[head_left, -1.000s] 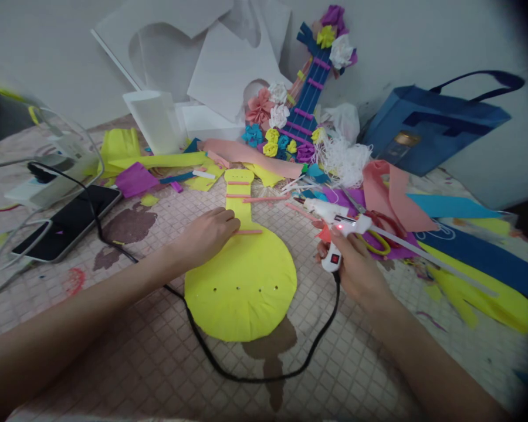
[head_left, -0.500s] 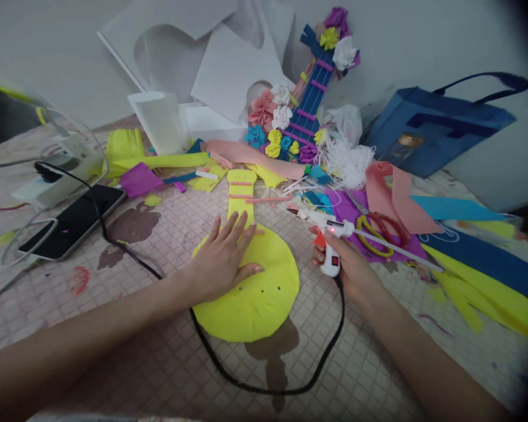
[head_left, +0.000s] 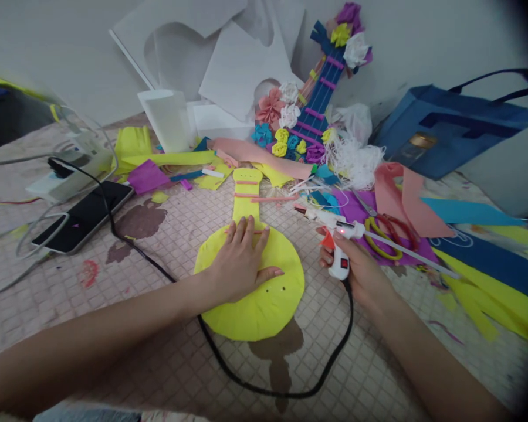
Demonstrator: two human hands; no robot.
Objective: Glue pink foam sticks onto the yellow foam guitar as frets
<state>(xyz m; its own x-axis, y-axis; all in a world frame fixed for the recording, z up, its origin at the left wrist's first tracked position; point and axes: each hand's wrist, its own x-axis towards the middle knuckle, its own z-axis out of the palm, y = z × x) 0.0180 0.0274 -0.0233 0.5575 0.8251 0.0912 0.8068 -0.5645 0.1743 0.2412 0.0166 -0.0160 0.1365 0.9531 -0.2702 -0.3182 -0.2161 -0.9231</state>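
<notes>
A yellow paper-covered guitar shape (head_left: 250,319) lies flat on the table, its neck crossed by thin pink strips and its round body marked with small dark holes. My left hand (head_left: 242,258) rests on the upper body with the fingers stretched out toward the neck. To the right, my right hand (head_left: 361,264) grips a white hot glue gun (head_left: 341,264) by its handle. The glue gun has an orange trigger, a small red light and a long glue stick out of its back; its nozzle points left. A loose pink strip (head_left: 275,199) lies beside the neck.
Scissors (head_left: 385,234) with red and yellow handles lie on purple paper behind the glue gun. A blue flower-trimmed guitar (head_left: 319,108) leans at the back, near a blue bag (head_left: 449,135). The black cord (head_left: 264,391) loops below the yellow shape. A phone (head_left: 85,217) lies left.
My left hand has slid slightly up and right over the yellow body, now covering the lower neck strip. The whole view has shifted a little; my right hand still holds the glue gun.
</notes>
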